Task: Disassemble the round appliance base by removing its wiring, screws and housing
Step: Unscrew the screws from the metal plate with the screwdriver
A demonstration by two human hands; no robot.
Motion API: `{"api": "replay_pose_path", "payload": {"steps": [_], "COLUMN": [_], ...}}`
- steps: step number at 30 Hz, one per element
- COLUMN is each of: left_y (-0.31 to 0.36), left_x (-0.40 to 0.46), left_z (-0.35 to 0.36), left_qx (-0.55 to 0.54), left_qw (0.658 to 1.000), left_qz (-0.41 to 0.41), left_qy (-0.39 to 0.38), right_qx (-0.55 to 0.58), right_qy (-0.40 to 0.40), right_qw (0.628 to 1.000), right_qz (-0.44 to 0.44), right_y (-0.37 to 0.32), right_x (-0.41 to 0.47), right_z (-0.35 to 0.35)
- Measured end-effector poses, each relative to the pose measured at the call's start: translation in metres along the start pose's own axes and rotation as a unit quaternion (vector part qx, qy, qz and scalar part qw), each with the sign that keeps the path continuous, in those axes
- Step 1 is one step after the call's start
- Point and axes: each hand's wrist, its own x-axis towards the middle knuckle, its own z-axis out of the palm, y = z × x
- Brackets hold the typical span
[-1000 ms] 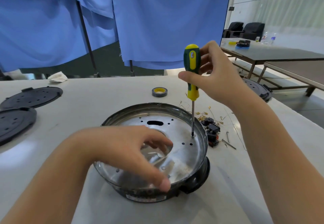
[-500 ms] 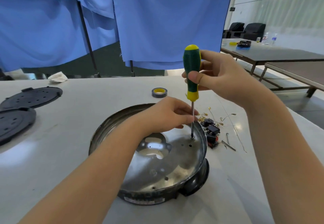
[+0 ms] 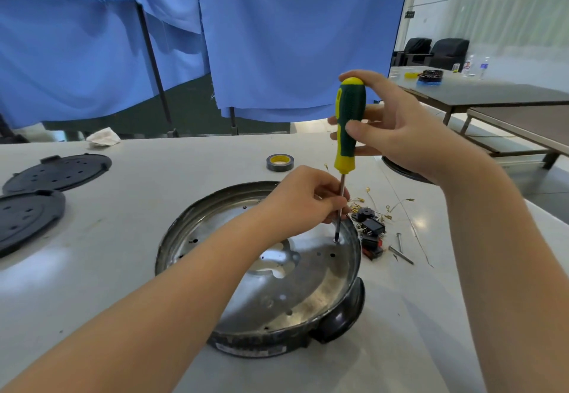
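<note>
On the far left of a white table (image 3: 154, 208) lie two black perforated discs (image 3: 58, 171), probably covers set aside out of the way. At near centre sits the round appliance base (image 3: 277, 285), its shiny metal pan facing up in a black housing. The left hand (image 3: 304, 201) reaches across the pan and pinches the thin metal shaft of a screwdriver (image 3: 349, 124), apparently to keep the tip steady on a screw (image 3: 336, 240) near the pan's right rim. The right hand (image 3: 397, 134) wraps its fingers and thumb around the green and yellow handle, held upright, likely for turning. A roll of tape (image 3: 279, 162) lies further back. Just right of the base, loose wires and small black parts (image 3: 371, 226) lie in a pile, seemingly already removed.
</note>
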Motion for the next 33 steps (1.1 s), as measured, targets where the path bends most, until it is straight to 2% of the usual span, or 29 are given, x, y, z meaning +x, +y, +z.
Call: {"api": "replay_pose_path", "payload": {"steps": [5, 8, 18, 20, 24, 26, 30, 33], "left_y": [-0.002, -0.002, -0.005, -0.005, -0.005, -0.004, -0.003, -0.002], "left_x": [0.001, 0.002, 0.001, 0.000, 0.000, 0.000, -0.001, -0.004], "left_z": [0.001, 0.001, -0.001, -0.002, -0.002, -0.002, -0.002, -0.003], "left_qx": [0.018, 0.036, 0.032, 0.023, 0.022, 0.028, 0.025, -0.005], "left_qw": [1.000, 0.999, 0.998, 0.999, 0.999, 0.999, 0.999, 1.000], "left_qz": [0.016, 0.026, 0.024, 0.021, 0.017, 0.018, 0.011, 0.003], "left_qy": [0.010, 0.019, 0.039, 0.039, 0.039, 0.037, 0.035, -0.006], "right_qx": [-0.170, -0.216, -0.087, -0.067, -0.167, -0.179, -0.113, -0.083], "right_qy": [0.141, 0.187, 0.051, 0.060, 0.140, 0.166, 0.118, 0.065], "right_qw": [0.974, 0.956, 0.993, 0.994, 0.972, 0.965, 0.982, 0.990], "right_qz": [-0.041, -0.069, -0.064, -0.058, -0.083, -0.092, -0.095, -0.090], "right_y": [-0.001, -0.004, -0.012, -0.010, -0.006, -0.007, -0.013, -0.015], "right_x": [0.004, 0.005, 0.002, 0.004, 0.006, 0.006, 0.003, 0.002], "right_z": [0.009, 0.013, 0.009, 0.013, 0.022, 0.022, 0.018, 0.015]}}
